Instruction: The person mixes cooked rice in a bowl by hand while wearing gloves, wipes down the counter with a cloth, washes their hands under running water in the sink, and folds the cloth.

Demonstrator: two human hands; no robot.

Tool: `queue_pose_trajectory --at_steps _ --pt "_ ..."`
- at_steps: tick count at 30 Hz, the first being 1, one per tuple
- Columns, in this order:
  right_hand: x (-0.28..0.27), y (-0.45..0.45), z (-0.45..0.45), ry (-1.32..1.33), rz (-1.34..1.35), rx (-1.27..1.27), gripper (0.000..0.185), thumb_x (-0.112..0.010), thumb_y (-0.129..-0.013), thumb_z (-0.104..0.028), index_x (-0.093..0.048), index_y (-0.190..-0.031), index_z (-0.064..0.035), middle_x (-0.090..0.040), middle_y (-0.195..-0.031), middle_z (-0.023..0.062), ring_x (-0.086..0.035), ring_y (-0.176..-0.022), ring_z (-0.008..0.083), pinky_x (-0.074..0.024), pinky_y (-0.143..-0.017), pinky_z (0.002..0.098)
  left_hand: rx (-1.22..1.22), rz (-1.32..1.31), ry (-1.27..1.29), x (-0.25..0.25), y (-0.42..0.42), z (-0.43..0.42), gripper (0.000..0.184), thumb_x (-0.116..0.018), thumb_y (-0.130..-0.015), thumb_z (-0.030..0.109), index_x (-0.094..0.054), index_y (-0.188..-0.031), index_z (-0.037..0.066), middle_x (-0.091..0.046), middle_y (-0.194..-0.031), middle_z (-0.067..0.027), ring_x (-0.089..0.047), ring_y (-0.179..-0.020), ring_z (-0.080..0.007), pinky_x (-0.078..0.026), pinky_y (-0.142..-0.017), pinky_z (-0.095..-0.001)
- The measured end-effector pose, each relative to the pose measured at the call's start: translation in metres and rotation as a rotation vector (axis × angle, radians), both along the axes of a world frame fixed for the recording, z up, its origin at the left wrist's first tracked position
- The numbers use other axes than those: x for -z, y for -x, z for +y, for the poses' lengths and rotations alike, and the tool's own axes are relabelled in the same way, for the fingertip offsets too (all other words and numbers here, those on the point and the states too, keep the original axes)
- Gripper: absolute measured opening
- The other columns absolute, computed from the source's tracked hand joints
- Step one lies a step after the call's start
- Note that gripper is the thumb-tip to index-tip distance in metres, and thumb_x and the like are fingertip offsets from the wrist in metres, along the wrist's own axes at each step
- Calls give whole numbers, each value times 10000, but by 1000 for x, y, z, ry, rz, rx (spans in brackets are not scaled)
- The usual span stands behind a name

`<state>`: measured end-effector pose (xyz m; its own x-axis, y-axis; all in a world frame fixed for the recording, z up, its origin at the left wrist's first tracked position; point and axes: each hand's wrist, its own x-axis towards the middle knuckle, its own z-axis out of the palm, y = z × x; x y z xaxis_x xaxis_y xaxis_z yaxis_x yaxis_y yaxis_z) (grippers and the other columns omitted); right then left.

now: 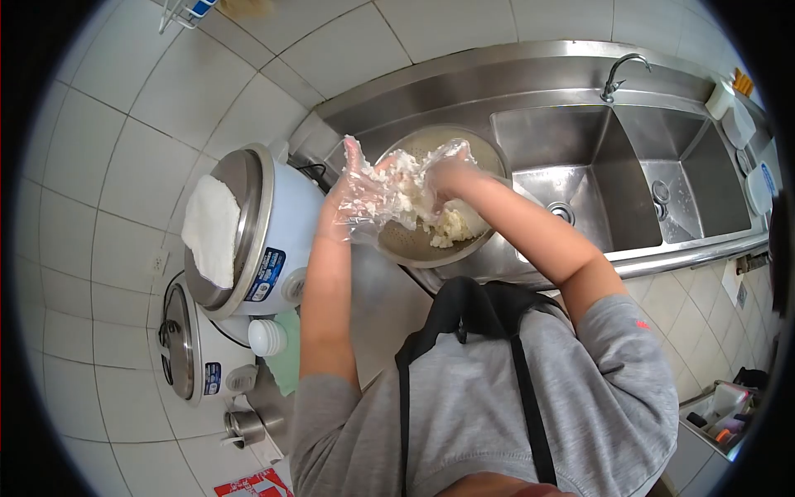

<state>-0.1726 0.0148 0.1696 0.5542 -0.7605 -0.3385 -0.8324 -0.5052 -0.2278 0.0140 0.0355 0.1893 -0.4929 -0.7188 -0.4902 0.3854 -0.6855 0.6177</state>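
My left hand, in a clear plastic glove, is over the left part of a large round perforated metal strainer. Its thumb points up and away from the fingers. White crumbly food sticks to the glove and lies between my two hands. My right hand, also in a clear glove, bends down over the strainer beside the left one. Its fingers are mostly hidden by the glove and the wrist. A pale yellowish lump of the food sits in the strainer under my right wrist.
Right of the strainer are two steel sink basins with a faucet behind. A large rice cooker with a white cloth on its lid stands left. Below it are a smaller cooker and a white-capped container.
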Motion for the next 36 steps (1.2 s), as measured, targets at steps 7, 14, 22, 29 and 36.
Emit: queue_pose_trajectory --at_steps 7,14,22,29,36 --pt "-15 -7 8 -14 40 15 704 -740 -518 -462 -554 -1077 -76 -538 -1102 110 -441 -1093 322 -136 -911 648 -17 32 63 -18 2 -1 993 -283 -606 801 -245 -1308 100 -348 -1257 -180 -416 -1104 -336 -420 -808 -482" --pt "-16 -5 11 58 89 35 730 -748 -503 -448 -534 -1116 -113 -518 -1138 113 -427 -1114 309 -154 -896 661 56 -129 194 -16 1 -7 1076 -319 -578 817 -209 -1311 37 -305 -1281 -202 -402 -1105 -302 -373 -879 -429" --pt "0 1 9 25 80 88 732 -749 -534 -398 -502 -1157 -105 -406 -1259 121 -310 -1205 326 -103 -907 673 -86 -80 118 -31 14 -4 988 -265 -597 820 -255 -1315 142 -300 -1303 -175 -294 -1156 -446 -269 -884 -580" --pt "16 -3 13 131 153 51 581 -756 -553 -320 -579 -1035 -47 -544 -1097 129 -497 -1039 301 -293 -905 547 -52 -108 181 -32 13 -6 1002 -230 -582 843 -273 -1313 159 -329 -1296 -149 -421 -1006 -384 -324 -805 -575" --pt "27 17 -42 -42 -565 131 418 -652 -653 -282 -588 -928 25 -591 -950 183 -567 -874 300 -434 -756 354 -70 -90 181 -4 -2 -14 928 -380 -615 772 -279 -1303 159 -371 -1241 -106 -463 -957 -335 -389 -750 -512"
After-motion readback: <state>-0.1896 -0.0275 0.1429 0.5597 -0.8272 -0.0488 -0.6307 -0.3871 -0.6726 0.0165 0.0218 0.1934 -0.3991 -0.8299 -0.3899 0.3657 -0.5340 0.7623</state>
